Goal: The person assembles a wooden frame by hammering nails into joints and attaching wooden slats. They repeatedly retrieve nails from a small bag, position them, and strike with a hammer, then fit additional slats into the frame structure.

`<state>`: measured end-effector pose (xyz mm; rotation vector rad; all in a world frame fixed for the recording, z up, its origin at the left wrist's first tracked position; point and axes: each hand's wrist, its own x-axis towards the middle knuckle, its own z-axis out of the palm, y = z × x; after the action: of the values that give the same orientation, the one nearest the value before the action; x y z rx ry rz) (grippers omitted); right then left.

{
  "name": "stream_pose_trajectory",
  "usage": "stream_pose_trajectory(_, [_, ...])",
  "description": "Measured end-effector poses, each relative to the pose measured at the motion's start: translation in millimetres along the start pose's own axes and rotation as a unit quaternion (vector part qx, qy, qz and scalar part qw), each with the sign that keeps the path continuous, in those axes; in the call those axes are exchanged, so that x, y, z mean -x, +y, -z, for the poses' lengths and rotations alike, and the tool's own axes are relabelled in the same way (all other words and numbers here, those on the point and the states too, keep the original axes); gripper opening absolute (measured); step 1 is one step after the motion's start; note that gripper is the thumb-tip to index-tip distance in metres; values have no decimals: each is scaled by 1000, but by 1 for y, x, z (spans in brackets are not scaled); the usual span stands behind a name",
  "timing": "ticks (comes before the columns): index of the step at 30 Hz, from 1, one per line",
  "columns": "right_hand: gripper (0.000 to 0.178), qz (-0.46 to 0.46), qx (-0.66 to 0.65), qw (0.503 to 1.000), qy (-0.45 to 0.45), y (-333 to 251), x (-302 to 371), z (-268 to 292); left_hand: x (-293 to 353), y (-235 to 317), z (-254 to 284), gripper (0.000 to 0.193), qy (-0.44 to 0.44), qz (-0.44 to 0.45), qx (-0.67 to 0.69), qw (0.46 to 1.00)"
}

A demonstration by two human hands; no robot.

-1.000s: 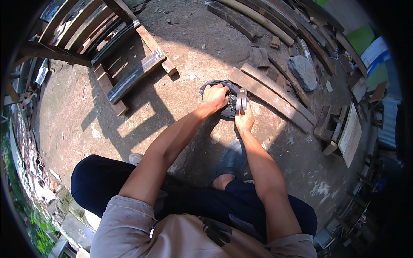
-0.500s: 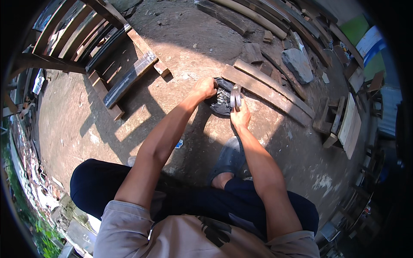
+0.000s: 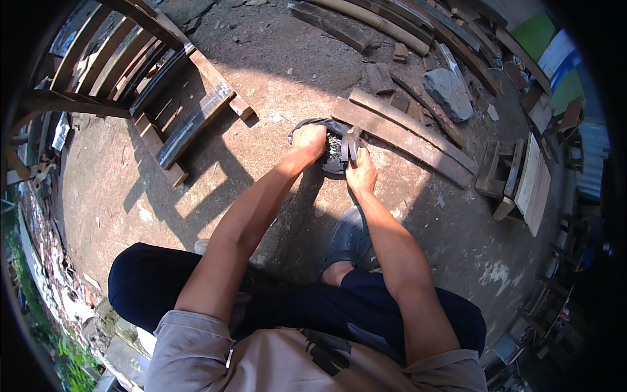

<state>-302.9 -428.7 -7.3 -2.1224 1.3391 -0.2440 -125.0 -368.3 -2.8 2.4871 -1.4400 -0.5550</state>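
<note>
A black pouch-like bag [image 3: 334, 168] holds a heap of thin, shiny pieces that look like nails [image 3: 332, 149]. My left hand [image 3: 308, 141] is closed at its left side, with dark cloth showing above and left of the knuckles; the fingertips are hidden. On the bag's right, my right hand [image 3: 362, 173] is wrapped round what looks like a claw hammer [image 3: 351, 145], its metal head upward beside the bag's mouth. The hammer's handle is mostly covered by the hand, and whether these fingers also pinch the bag's edge I cannot tell.
Two long planks [image 3: 405, 142] lie just beyond the bag. A slatted wooden frame [image 3: 196, 127] stands at the far left. A grey stone [image 3: 448, 95] and stacked timber [image 3: 366, 26] lie at the far right, with a small wooden piece like a stool [image 3: 516, 179] nearer. My grey clog [image 3: 346, 238] is below my hands.
My left hand has moved slightly left, and the bag's dark cloth now spreads out past it. The hammer head has shifted slightly left with my right hand.
</note>
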Motion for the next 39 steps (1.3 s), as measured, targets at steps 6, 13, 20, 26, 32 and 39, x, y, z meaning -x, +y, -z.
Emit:
stream_pose_trajectory(6, [27,5,7,1000,-3,3,2,5,6,21,20,16,-21,34,12,999])
stream_pose_trajectory(13, [54,-53,-27,998,17,12,-4,7,-10,-27,45,13,-246,32,528,812])
stream_pose_trajectory(20, [51,-17,91,990,111,-33,-15,1,20,-42,126,20,-209,9,627,750])
stream_pose_trajectory(26, [35,183,28,941,282,-113,-39,-21,42,-94,131,26,34,92,517,850])
stream_pose_trajectory(32, [50,208,-51,972,97,-180,-15,-67,111,-186,152,28,223,271,473,808])
stream_pose_trajectory(39, [51,208,-123,960,-139,-200,48,-138,217,-300,140,28,405,376,488,676])
